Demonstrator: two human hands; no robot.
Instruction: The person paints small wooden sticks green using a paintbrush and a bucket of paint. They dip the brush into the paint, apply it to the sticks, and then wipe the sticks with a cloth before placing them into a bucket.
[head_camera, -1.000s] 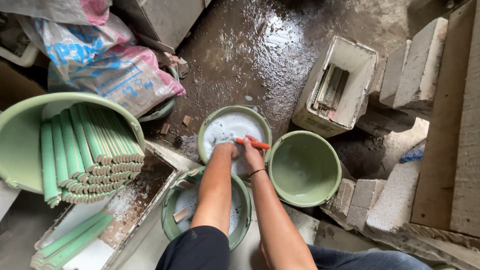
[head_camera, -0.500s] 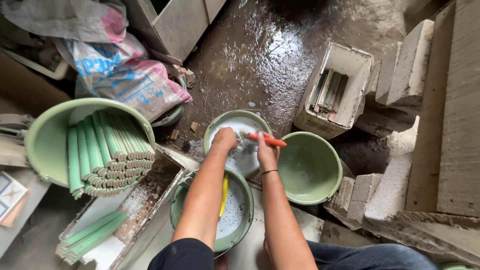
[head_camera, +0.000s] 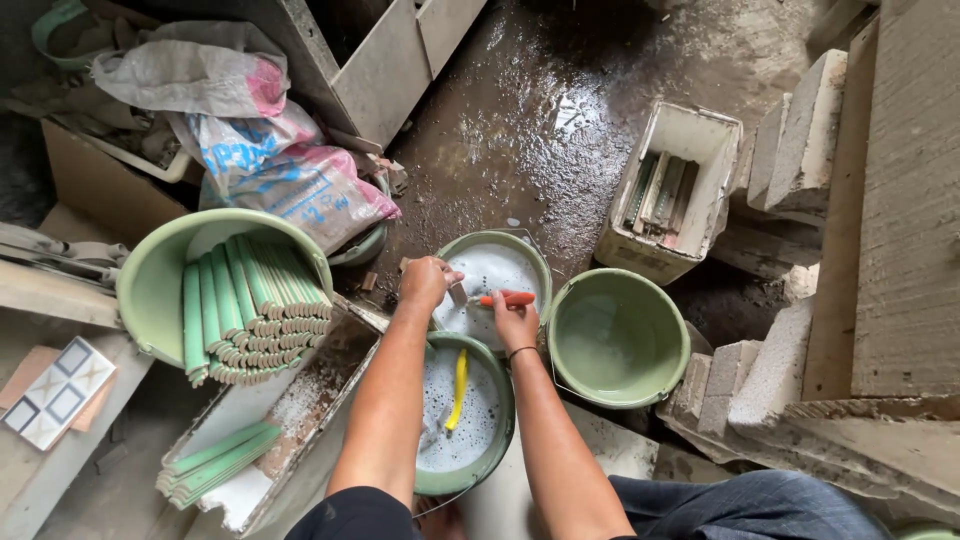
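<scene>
— Wet, dark concrete floor all around. What are the hands on?

— Left hand is fisted around a small piece over the foamy bucket. Right hand grips an orange-handled brush just beside it.

— And nearer the body?

— A second sudsy bucket with a yellow tool in it.

— Around that?

— An empty green bucket to the right; a big tub of green rods to the left; a white box beyond.

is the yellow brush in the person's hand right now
No, the yellow brush lies in the foamy near bucket, while the right hand holds an orange-handled brush over the next bucket.
</scene>
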